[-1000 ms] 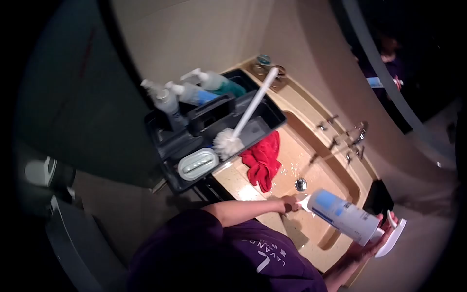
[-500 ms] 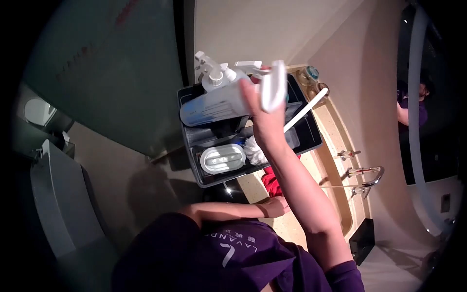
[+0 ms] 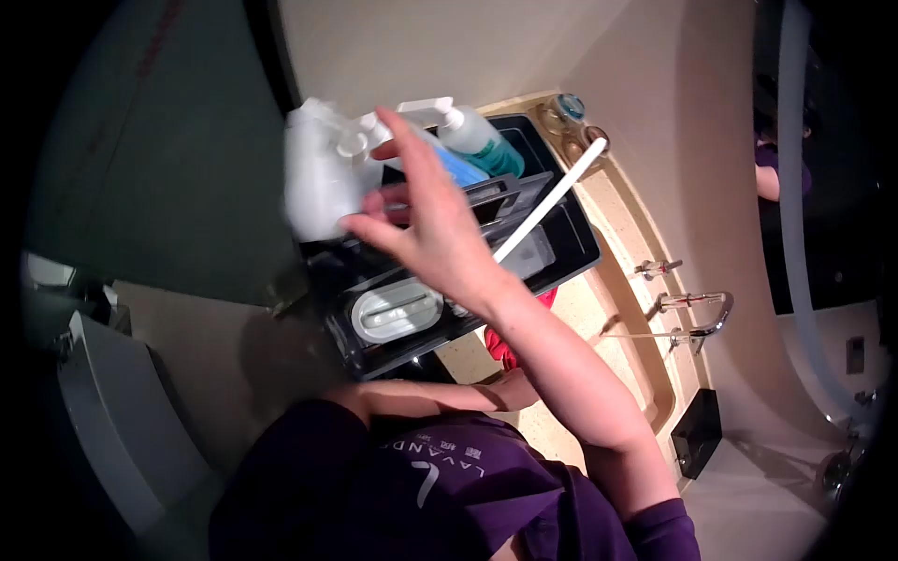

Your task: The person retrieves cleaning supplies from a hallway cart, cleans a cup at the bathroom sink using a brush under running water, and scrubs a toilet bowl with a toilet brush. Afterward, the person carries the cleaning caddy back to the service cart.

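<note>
My right hand (image 3: pixel 426 210) is over a dark cleaning caddy (image 3: pixel 585 234), its thumb and index finger spread apart. Close to the thumb is a blurred white bottle (image 3: pixel 313 178) at the caddy's left end; whether they touch, I cannot tell. Behind the fingers are pump-top bottles, one a teal pump bottle (image 3: pixel 491 145). In the near compartment lies a white oval-backed brush (image 3: pixel 398 311), and a long white handle (image 3: pixel 557 196) sticks out to the right. My left hand (image 3: pixel 516 388), mostly below my right forearm, is closed on a red cloth (image 3: pixel 499 348).
The caddy rests on a beige counter (image 3: pixel 458 360) with a basin. A tap (image 3: pixel 697 332) and its handles are on the right. Small jars (image 3: pixel 566 110) stand at the far corner. A glass panel (image 3: pixel 159 168) is at left, with a white tub (image 3: pixel 122 411) below it.
My right hand has moved left and its fingers have opened; earlier it gripped a tilted spray bottle. The view has shifted slightly. My left hand stays by the red cloth.
</note>
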### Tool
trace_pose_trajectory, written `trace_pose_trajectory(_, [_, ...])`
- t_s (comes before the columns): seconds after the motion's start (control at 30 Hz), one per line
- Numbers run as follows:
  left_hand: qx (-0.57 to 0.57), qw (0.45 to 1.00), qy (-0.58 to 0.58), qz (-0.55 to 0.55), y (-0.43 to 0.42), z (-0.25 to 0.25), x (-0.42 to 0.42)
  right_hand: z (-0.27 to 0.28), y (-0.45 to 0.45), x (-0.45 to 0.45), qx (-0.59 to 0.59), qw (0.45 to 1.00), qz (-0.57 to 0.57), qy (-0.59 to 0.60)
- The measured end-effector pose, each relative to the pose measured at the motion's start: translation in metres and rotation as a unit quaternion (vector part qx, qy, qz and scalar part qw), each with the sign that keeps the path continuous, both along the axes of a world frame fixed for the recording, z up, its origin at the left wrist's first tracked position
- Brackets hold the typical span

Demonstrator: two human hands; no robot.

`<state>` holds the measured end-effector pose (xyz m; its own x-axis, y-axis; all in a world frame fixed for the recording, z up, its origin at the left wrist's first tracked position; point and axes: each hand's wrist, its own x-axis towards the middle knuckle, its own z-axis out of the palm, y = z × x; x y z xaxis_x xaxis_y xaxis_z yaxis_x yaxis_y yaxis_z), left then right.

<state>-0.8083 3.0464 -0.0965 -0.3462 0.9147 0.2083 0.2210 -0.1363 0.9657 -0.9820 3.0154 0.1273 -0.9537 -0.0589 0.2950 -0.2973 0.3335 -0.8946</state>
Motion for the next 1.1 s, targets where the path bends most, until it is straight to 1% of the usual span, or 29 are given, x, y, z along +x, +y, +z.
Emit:
trace_pose_trajectory(0.03, [0.010,0.997,-0.080,0.010,-0.002,0.022,-0.007,-0.007,-0.003,-0.001,0.006,0.997,-0.023,0.075])
trace_pose_trajectory(0.1, [0.012,0.996,-0.092,-0.005,0.006,0.017,-0.011,-0.013,0.012,0.006,-0.016,0.999,-0.019,0.038])
trace_pose_trajectory(0.13, [-0.031,0.999,-0.028,-0.022,0.010,-0.017,0.001,-0.012,0.026,0.013,0.044,0.997,-0.029,-0.050])
trace_pose_trajectory(0.17, [-0.073,0.996,0.036,-0.037,0.012,-0.048,0.011,-0.009,0.043,0.022,0.103,0.984,-0.037,-0.140])
trace_pose_trajectory(0.2, [-0.088,0.995,0.021,-0.039,0.007,-0.031,0.005,-0.016,0.058,0.029,0.184,0.972,-0.087,-0.113])
trace_pose_trajectory(0.23, [-0.102,0.994,0.006,-0.042,0.002,-0.013,-0.001,-0.030,0.074,0.036,0.263,0.952,-0.135,-0.086])
trace_pose_trajectory(0.3, [-0.060,0.997,-0.001,-0.053,0.003,-0.015,-0.002,-0.068,0.107,0.047,0.405,0.903,-0.126,-0.072])
trace_pose_trajectory(0.33, [-0.040,0.999,-0.003,-0.026,0.001,-0.010,-0.001,-0.087,0.117,0.052,0.439,0.889,-0.127,-0.018])
trace_pose_trajectory(0.37, [-0.048,0.998,-0.015,-0.038,0.003,-0.018,0.001,-0.095,0.119,0.055,0.470,0.872,-0.129,0.037])
trace_pose_trajectory(0.43, [-0.025,0.999,-0.012,-0.028,0.007,-0.029,0.006,-0.094,0.116,0.055,0.588,0.792,-0.150,-0.073])
trace_pose_trajectory(0.5, [-0.012,1.000,0.019,0.000,0.012,-0.038,0.012,-0.084,0.113,0.043,0.678,0.704,-0.084,-0.196])
trace_pose_trajectory(0.53, [-0.005,0.999,0.036,0.013,0.012,-0.041,0.012,-0.088,0.112,0.040,0.658,0.729,-0.092,-0.165])
trace_pose_trajectory(0.57, [-0.068,0.997,0.031,-0.004,0.007,-0.024,0.005,-0.096,0.111,0.036,0.638,0.752,-0.102,-0.133])
trace_pose_trajectory(0.63, [-0.190,0.981,0.022,-0.040,0.000,0.008,-0.007,-0.114,0.105,0.023,0.592,0.778,-0.079,-0.194])
trace_pose_trajectory(0.67, [-0.090,0.994,0.062,-0.015,0.018,-0.060,0.016,-0.125,0.103,0.019,0.590,0.774,-0.079,-0.214])
trace_pose_trajectory(0.7, [-0.071,0.994,0.079,-0.026,0.023,-0.070,0.018,-0.134,0.105,0.016,0.589,0.768,-0.083,-0.237])
trace_pose_trajectory(0.73, [-0.043,0.995,0.091,-0.010,0.022,-0.073,0.019,-0.137,0.107,0.012,0.590,0.763,-0.071,-0.253])
trace_pose_trajectory(0.77, [-0.013,0.995,0.101,0.004,0.018,-0.060,0.012,-0.136,0.111,0.009,0.590,0.758,-0.061,-0.271])
trace_pose_trajectory(0.8, [-0.081,0.994,0.061,-0.031,0.011,-0.046,0.007,-0.135,0.115,0.009,0.549,0.781,-0.049,-0.294])
trace_pose_trajectory(0.83, [-0.144,0.987,0.037,-0.055,0.017,-0.062,0.011,-0.133,0.122,0.012,0.505,0.802,-0.036,-0.316])
trace_pose_trajectory(0.87, [-0.143,0.988,0.031,-0.054,0.007,-0.023,0.002,-0.141,0.134,0.016,0.433,0.840,0.027,-0.326])
trace_pose_trajectory(0.9, [-0.145,0.988,0.025,-0.045,-0.003,0.019,-0.009,-0.138,0.138,0.021,0.436,0.842,0.010,-0.318])
trace_pose_trajectory(0.93, [-0.111,0.992,0.043,-0.036,0.003,0.001,-0.002,-0.134,0.136,0.024,0.439,0.844,0.002,-0.307])
trace_pose_trajectory(0.97, [-0.081,0.995,0.060,-0.019,0.013,-0.032,0.007,-0.130,0.130,0.024,0.442,0.848,0.001,-0.292])
trace_pose_trajectory(1.0, [-0.054,0.996,0.077,-0.002,0.014,-0.050,0.013,-0.125,0.129,0.023,0.430,0.838,0.039,-0.334])
trace_pose_trajectory(1.03, [-0.153,0.984,0.067,-0.054,0.004,-0.012,-0.001,-0.139,0.134,0.023,0.408,0.857,0.034,-0.312])
trace_pose_trajectory(1.1, [-0.130,0.990,0.042,-0.039,0.004,0.003,-0.005,-0.131,0.131,0.020,0.373,0.855,0.050,-0.358])
